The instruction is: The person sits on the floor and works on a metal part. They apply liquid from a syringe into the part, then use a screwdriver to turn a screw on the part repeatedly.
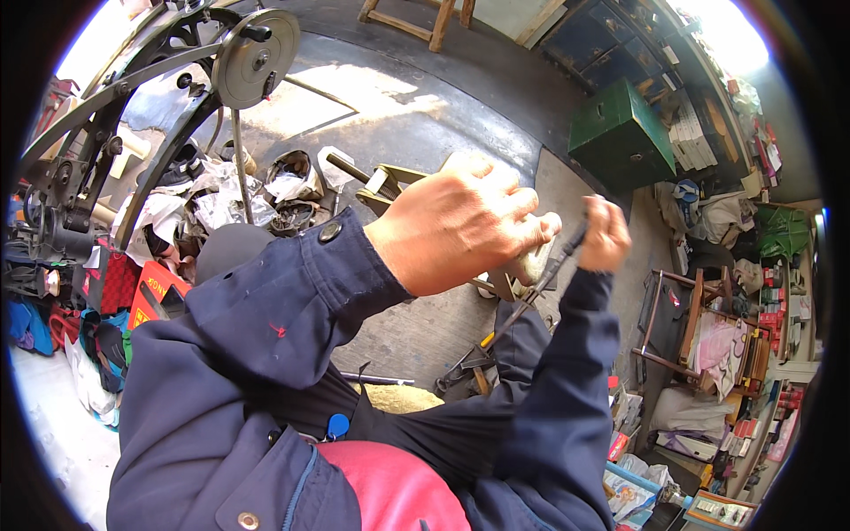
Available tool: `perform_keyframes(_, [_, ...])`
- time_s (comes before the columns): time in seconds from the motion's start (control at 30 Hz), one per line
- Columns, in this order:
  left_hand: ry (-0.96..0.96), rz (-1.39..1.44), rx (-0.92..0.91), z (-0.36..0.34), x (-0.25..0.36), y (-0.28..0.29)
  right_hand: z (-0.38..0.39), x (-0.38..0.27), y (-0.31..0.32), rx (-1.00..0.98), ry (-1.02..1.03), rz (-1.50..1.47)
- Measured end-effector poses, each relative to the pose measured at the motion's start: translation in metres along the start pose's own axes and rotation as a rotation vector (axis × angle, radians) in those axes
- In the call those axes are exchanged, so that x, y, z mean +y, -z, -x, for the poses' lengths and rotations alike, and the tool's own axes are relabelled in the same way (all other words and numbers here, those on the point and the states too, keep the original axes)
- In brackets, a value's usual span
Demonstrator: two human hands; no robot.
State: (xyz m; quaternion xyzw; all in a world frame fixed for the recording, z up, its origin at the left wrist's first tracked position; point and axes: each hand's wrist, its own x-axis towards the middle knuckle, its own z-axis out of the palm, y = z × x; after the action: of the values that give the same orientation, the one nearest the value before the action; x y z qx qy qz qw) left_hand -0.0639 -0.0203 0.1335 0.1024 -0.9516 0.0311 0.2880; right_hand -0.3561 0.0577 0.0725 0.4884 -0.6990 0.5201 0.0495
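Head view: left hand [469, 221], grip clenched on pale piece [534, 263] ahead of the lap, underside hidden; right hand [606, 235], motion-blurred, grip apparently closed on upper end of dark slender tool [556, 263], just beside the piece. Handling, as judged: brace piece firmly, keep left fingertips clear of tool's path, favour short, controlled strokes.
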Motion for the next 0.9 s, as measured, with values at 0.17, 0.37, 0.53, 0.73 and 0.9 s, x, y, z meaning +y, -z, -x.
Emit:
perform_keyframes(0.17, [0.009,0.063,0.012,-0.001,-0.001,0.002,0.089,0.098,-0.054,-0.662,-0.640,-0.547])
perform_keyframes(0.37, [0.018,0.067,0.062,0.002,-0.006,0.003,0.280,-0.010,0.022,-0.540,-1.174,-0.832])
perform_keyframes(0.53, [0.023,-0.002,0.065,0.000,-0.005,0.000,0.255,-0.126,0.081,-0.223,-0.853,-0.924])
perform_keyframes(0.73, [0.062,-0.017,0.095,0.000,-0.011,-0.002,0.162,-0.119,0.073,-0.048,-0.171,-0.328])
perform_keyframes(0.9, [0.028,-0.023,0.069,-0.005,-0.007,-0.007,0.056,-0.080,0.061,0.100,0.022,-0.129])
